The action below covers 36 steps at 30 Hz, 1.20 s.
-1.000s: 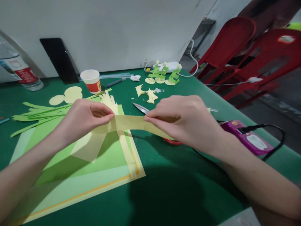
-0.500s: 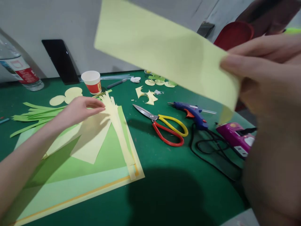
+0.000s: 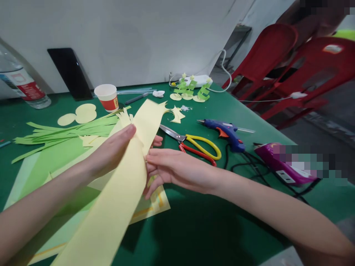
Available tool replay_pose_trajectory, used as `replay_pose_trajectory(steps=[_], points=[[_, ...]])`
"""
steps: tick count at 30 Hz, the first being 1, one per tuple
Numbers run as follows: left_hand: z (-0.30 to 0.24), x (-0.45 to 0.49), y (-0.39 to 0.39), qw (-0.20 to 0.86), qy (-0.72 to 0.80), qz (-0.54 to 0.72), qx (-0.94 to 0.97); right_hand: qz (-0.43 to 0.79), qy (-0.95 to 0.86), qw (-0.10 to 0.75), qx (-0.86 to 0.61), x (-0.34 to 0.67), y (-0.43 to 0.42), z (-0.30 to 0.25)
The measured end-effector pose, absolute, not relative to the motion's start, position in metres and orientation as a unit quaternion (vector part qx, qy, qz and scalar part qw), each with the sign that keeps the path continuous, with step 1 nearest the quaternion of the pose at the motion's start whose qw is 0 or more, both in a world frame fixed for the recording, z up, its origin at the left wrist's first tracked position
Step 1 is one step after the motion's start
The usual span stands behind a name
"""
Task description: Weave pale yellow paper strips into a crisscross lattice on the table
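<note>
A long pale yellow paper strip (image 3: pixel 122 184) runs from the lower left up toward the table's middle. My left hand (image 3: pixel 111 151) pinches it, thumb on top and fingers behind. From the right, my right hand (image 3: pixel 172 168) touches the strip's right edge with its fingers partly spread. Under both hands lie stacked green and yellow paper sheets (image 3: pixel 47 162). Red-and-yellow scissors (image 3: pixel 194 146) lie just right of my hands.
A blue glue gun (image 3: pixel 226 130) and a purple device (image 3: pixel 277 162) with black cable lie to the right. Green paper strips (image 3: pixel 61 133), yellow circles (image 3: pixel 79 113), a paper cup (image 3: pixel 107 96), a water bottle (image 3: pixel 20 83), small paper trees (image 3: pixel 191 88), and red chairs (image 3: pixel 277 62) stand around.
The strip, held high near the camera by my right hand, has come down lengthwise over the sheets. My left hand has taken hold of it; the right hand has dropped to its edge.
</note>
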<state>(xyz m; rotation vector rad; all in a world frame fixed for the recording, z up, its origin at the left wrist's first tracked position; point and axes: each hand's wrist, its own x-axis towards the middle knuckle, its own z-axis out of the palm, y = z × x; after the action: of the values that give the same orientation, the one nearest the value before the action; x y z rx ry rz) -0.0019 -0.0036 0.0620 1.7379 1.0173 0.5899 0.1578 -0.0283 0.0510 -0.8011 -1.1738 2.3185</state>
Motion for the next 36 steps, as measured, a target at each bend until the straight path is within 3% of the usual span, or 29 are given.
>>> replay_pose_trajectory(steps=[3,5,9,13,17,26,36], points=[[0.064,-0.005,0.0,0.66,0.371,0.264,0.597,0.735,-0.555,0.179,-0.347,0.166,-0.019,0.055],[0.065,-0.01,0.003,0.666,0.379,0.288,0.574,0.66,-0.607,0.19,-0.4,0.175,-0.01,0.059],[0.064,-0.016,0.008,0.601,0.381,0.288,0.64,0.581,-0.593,0.307,-0.466,0.188,0.001,0.066],[0.062,-0.012,0.001,0.515,0.429,0.239,0.702,0.586,-0.581,0.317,-0.467,0.185,-0.003,0.066],[0.06,-0.008,-0.008,0.506,0.455,0.258,0.685,0.594,-0.584,0.307,-0.461,0.178,-0.012,0.063],[0.064,-0.009,-0.012,0.546,0.393,0.176,0.719,0.618,-0.564,0.321,-0.444,0.177,-0.017,0.062],[0.068,-0.011,-0.007,0.579,0.379,0.183,0.698,0.597,-0.596,0.323,-0.43,0.186,-0.007,0.063]])
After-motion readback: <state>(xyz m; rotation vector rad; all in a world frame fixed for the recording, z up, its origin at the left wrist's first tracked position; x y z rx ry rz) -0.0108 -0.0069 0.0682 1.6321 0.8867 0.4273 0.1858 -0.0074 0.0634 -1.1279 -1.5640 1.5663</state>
